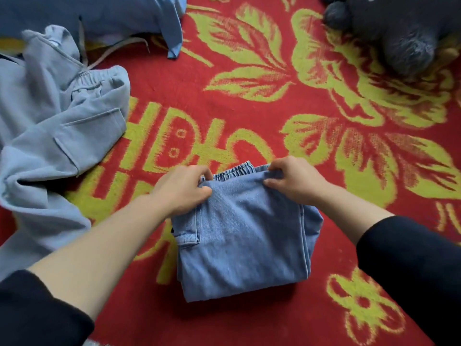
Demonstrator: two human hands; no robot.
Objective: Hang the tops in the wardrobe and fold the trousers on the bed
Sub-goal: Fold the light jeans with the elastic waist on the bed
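Observation:
Blue denim trousers point(244, 236) lie folded into a compact rectangle on the bed's red and yellow-green blanket point(249, 116). Their elastic waistband peeks out at the far edge. My left hand point(182, 189) pinches the top fold at its far left corner. My right hand point(291, 179) pinches the same fold at its far right corner. Light grey-blue trousers point(57, 126) with a drawstring waistband lie crumpled at the left.
A darker blue garment point(104, 18) lies at the top left, one corner hanging onto the blanket. A dark grey plush toy point(394, 33) sits at the top right. Black sleeves cover both my upper forearms.

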